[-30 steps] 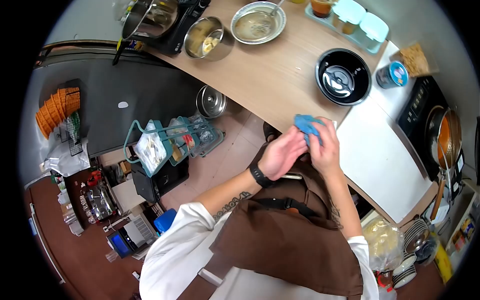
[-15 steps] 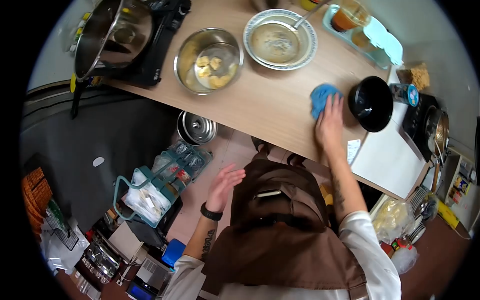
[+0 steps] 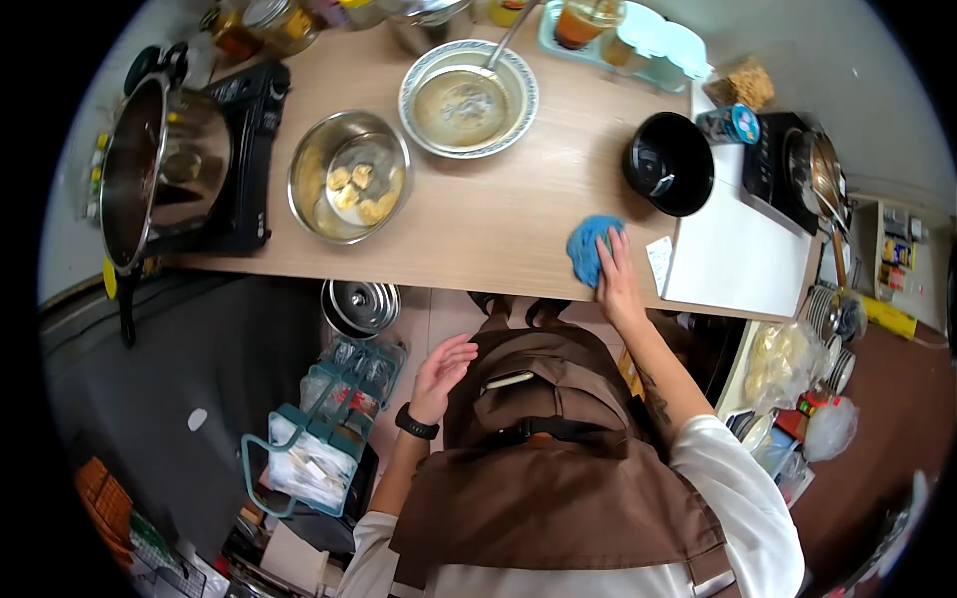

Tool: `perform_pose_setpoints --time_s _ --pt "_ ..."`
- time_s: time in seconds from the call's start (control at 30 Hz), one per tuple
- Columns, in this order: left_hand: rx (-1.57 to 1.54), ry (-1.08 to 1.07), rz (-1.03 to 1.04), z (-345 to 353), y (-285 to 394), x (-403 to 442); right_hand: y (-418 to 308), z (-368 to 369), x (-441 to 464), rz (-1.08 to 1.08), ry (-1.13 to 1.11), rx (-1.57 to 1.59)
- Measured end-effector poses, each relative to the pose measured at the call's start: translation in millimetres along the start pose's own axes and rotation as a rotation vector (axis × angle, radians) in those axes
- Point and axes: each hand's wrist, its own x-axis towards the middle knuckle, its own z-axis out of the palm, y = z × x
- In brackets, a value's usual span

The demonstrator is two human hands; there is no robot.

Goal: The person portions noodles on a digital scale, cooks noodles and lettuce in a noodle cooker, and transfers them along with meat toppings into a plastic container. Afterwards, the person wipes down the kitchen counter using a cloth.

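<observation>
My right hand (image 3: 619,282) rests on a crumpled blue cloth (image 3: 590,249) near the front edge of the wooden table (image 3: 498,229), its fingers pressing the cloth to the surface. My left hand (image 3: 444,374), with a black wristband, hangs in the air in front of the table edge, fingers apart and nothing in it. A black bowl (image 3: 670,164) stands behind and right of the cloth. Farther left are a patterned bowl (image 3: 469,100) of cloudy liquid with a utensil in it, and a steel pot (image 3: 349,177) holding several yellowish pieces.
A large steel pot (image 3: 164,174) is beside a black stove (image 3: 249,149) at the left. A white board (image 3: 738,249) and a black cooker (image 3: 780,169) lie at the right. A teal tray (image 3: 558,40) holds containers behind. Below stands a teal caddy (image 3: 344,439).
From being together, my hands have parted; my right hand has brought the cloth down onto the table and drawn it toward the front edge. The camera view has turned.
</observation>
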Motion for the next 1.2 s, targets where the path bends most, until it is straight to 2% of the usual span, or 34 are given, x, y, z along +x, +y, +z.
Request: perform_pose_setpoints --time_s 0.1,0.17,0.3,0.37,0.47,0.57,0.6,0.7,0.77,0.8,0.9,0.97,1.03,1.13,1.2 --pt "0.046 -0.079 0.039 4.0 3.5 12.3 -2.3 12.5 52.1 0.151 0.198 0.015" --pt "0.098 -0.111 0.051 17.2 18.6 22.8 -15.1 14.9 73.2 0.104 0.195 0.003" --pt "0.156 -0.161 0.088 41.4 35.6 41.9 -18.9 -2.7 14.4 -0.293 -0.086 0.098" --pt "0.151 -0.187 0.099 45.9 31.9 47.1 -3.5 -22.6 -24.9 -0.270 -0.094 0.172" --pt "0.195 -0.245 0.036 53.0 26.7 56.1 5.6 -56.3 -57.8 0.029 -0.001 0.306" --pt "0.292 -0.299 0.005 67.1 31.7 66.9 -2.6 -131.6 -69.6 0.118 0.161 0.341" --pt "0.338 -0.313 0.015 71.6 35.2 72.5 9.8 -146.7 -74.1 0.094 0.221 0.268" --pt "0.379 -0.318 0.046 91.2 43.0 96.3 58.0 -184.7 -92.6 0.262 0.425 0.113" --pt "0.368 -0.306 0.071 111.7 46.3 108.8 74.4 -211.3 -93.9 0.472 0.637 -0.182" --pt "0.395 -0.321 0.076 122.8 48.1 112.6 86.1 -213.5 -101.8 0.524 0.658 -0.124" --pt "0.406 -0.307 0.084 165.8 45.2 116.5 94.6 -212.4 -134.0 0.524 0.298 0.302" --pt "0.438 -0.315 0.075 195.2 30.5 120.1 101.7 -214.0 -155.0 0.441 -0.135 0.582" --pt "0.418 -0.313 0.051 225.2 4.4 124.4 138.1 -183.3 -190.5 0.423 -0.343 0.668" --pt "0.372 -0.296 -0.020 278.2 -19.3 128.9 212.8 -175.0 -246.5 0.480 -0.497 1.012" --pt "0.343 -0.209 -0.036 310.2 -22.2 135.6 247.6 -180.7 -282.6 0.541 -0.490 0.954"
